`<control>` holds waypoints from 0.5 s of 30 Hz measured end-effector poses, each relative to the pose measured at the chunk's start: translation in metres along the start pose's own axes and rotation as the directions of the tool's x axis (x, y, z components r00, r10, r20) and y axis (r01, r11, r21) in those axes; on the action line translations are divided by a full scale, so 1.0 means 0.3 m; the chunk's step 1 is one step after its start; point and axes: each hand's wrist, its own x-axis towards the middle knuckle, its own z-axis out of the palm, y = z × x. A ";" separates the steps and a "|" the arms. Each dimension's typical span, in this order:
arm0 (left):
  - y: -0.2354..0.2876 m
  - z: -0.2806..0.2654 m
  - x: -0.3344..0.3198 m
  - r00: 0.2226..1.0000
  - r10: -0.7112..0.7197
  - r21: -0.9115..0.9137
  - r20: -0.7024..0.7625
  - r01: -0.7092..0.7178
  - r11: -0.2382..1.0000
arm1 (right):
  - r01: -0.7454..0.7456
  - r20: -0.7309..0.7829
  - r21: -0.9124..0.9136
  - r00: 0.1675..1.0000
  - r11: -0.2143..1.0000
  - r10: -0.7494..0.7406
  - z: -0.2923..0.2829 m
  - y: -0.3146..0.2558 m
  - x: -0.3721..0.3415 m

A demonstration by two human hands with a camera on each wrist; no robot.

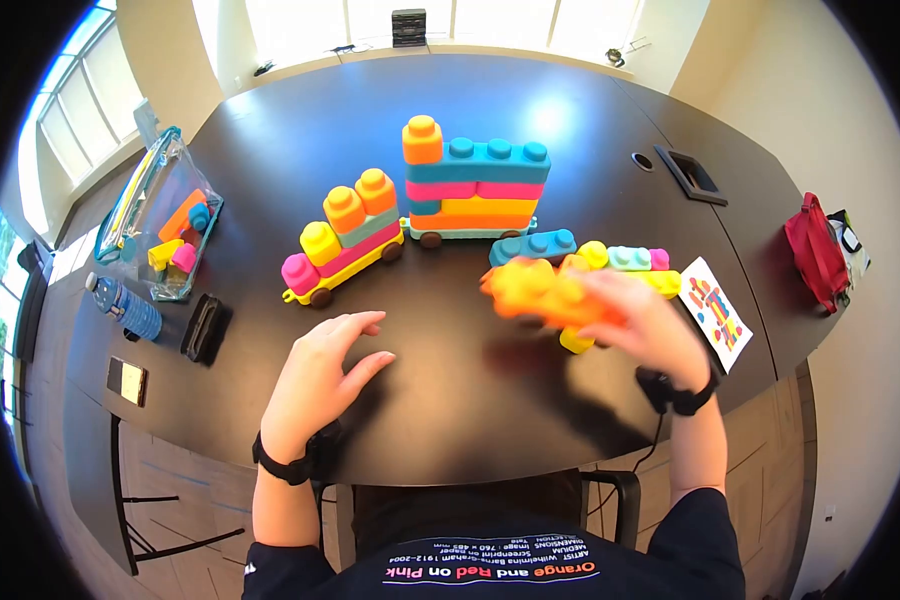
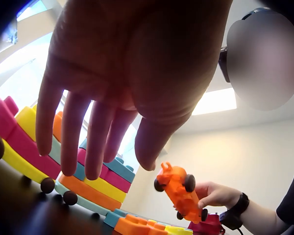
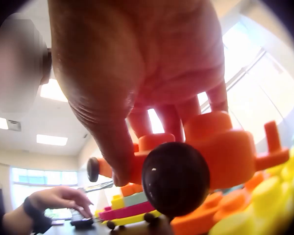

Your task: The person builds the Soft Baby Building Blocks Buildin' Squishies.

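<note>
Hovering above the desk, an orange wheeled base sits in the right hand, whose fingers are clamped on it; a blue block lies just beyond, a picture sheet farther right; the left hand, fingers apart and relaxed, hangs over the desk in front of a yellow wagon stacked with coloured blocks

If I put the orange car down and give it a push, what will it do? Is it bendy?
The orange car would probably roll, since it has round wheels. It seems stiff rather than bendy: it looks straight where the right hand grips it. It's likely light too, as that one hand holds it up alone.
</note>
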 end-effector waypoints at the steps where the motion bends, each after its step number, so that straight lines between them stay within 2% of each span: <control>1: 0.005 0.008 0.001 0.999 0.017 -0.001 0.028 -0.017 1.000 | 0.050 0.050 -0.053 0.998 0.997 -0.047 0.032 -0.061 0.011; 4: 0.015 0.041 -0.001 0.994 0.064 0.012 0.090 -0.065 0.998 | 0.136 0.101 -0.115 0.987 0.984 -0.125 0.161 -0.124 0.014; 8: 0.049 0.087 -0.007 0.976 0.098 0.035 0.194 -0.107 0.994 | 0.137 0.200 -0.155 0.974 0.978 -0.105 0.243 -0.156 0.025; 10: 0.072 0.100 -0.004 0.958 0.081 0.045 0.276 -0.098 0.994 | 0.120 0.215 -0.146 0.973 0.982 -0.087 0.263 -0.158 0.025; 15: 0.062 0.143 0.010 0.937 0.097 0.027 0.336 -0.112 0.993 | 0.074 0.187 -0.046 0.980 0.996 -0.064 0.256 -0.131 0.002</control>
